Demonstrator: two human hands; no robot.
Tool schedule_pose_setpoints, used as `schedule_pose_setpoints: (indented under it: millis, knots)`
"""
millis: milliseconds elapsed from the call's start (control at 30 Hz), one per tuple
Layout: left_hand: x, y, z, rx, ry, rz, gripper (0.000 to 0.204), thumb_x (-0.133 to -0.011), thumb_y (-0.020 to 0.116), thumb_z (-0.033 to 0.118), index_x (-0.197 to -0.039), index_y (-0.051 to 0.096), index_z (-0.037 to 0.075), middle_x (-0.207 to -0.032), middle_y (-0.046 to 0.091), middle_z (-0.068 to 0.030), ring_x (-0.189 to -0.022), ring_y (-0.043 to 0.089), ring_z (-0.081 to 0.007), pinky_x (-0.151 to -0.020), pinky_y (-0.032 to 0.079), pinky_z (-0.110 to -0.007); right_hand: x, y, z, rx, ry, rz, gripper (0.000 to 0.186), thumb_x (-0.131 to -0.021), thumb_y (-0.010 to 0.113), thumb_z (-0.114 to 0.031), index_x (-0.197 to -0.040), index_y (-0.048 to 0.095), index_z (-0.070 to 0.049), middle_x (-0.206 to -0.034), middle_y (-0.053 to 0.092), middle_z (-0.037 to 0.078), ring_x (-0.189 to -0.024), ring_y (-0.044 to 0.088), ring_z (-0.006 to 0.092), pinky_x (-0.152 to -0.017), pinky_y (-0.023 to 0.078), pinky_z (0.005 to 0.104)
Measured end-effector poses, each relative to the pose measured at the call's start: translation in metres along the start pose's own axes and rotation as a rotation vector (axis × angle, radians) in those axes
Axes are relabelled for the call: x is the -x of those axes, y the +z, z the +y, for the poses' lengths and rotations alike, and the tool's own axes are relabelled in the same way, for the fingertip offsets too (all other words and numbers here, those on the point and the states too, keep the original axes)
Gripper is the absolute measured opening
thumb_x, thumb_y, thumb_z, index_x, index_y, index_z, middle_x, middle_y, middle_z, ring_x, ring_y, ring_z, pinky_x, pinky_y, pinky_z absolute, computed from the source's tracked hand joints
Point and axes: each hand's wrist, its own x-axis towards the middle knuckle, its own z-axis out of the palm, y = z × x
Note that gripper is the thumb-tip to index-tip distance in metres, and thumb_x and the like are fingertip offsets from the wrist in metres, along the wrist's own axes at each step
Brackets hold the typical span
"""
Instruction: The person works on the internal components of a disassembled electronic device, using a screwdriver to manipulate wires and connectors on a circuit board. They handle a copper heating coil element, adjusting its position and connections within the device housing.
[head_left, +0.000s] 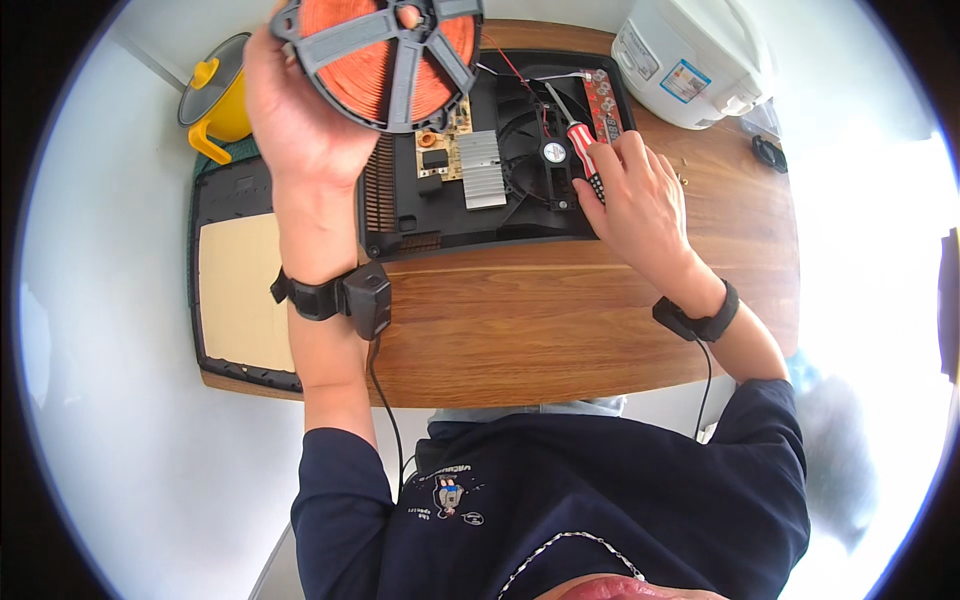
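Up in the grasp of the left hand (pixel 312 135), the coil (pixel 345 70) overlaps the casing (pixel 480 225); the right hand (pixel 640 195) grips a screwdriver (pixel 580 140) over the fan (pixel 554 153). Handling the coil seems the step; next calls for care near the red wire (pixel 515 70).

coil frame (pixel 404 60): matt plast. | heatsink (pixel 482 170): ribbed mtl | tbl (pixel 500 325): smooth wd-look

A yellow pot (pixel 228 112) (grey-lidded) back left, a white appliance (pixel 722 62) back right
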Motion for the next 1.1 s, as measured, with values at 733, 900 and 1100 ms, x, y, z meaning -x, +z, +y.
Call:
schedule_pose_setpoints:
  millis: [733,900,1100]
  knots:
    - [-0.008,0.001,-0.03,-0.499,-0.294,0.379,0.047,-0.108,0.047,0.043,-0.135,0.061,0.007,-0.125,0.072,-0.0113,-0.108,0.073,-0.0231,-0.09,0.061,-0.04,-0.099,-0.073,-0.009,-0.052,-0.557,0.381,0.024,-0.09,0.075,-0.024,-0.107,0.07,-0.008,-0.113,0.067,0.007,-0.097,0.067,0.0273,-0.082,0.052,0.0434]
    - [-0.007,0.023,-0.047,-0.621,-0.281,0.318,0.04,-0.102,0.064,0.039,-0.118,0.071,0.003,-0.101,0.071,0.0007,-0.088,0.065,-0.0059,-0.075,0.05,-0.023,-0.138,-0.082,-0.038,-0.171,-0.621,0.177,0.048,-0.09,0.072,-0.017,-0.13,0.054,0.0,-0.117,0.063,0.017,-0.096,0.07,0.0381,-0.081,0.06,0.0435]
    - [-0.007,0.025,-0.037,-0.953,-0.284,0.327,0.043,-0.103,0.062,0.042,-0.117,0.072,0.003,-0.097,0.072,-0.0025,-0.086,0.065,-0.007,-0.075,0.048,-0.02,-0.163,-0.073,-0.035,-0.166,-0.417,-0.068,0.053,-0.089,0.074,-0.018,-0.136,0.053,-0.006,-0.099,0.07,0.016,-0.092,0.07,0.0386,-0.075,0.057,0.0485]
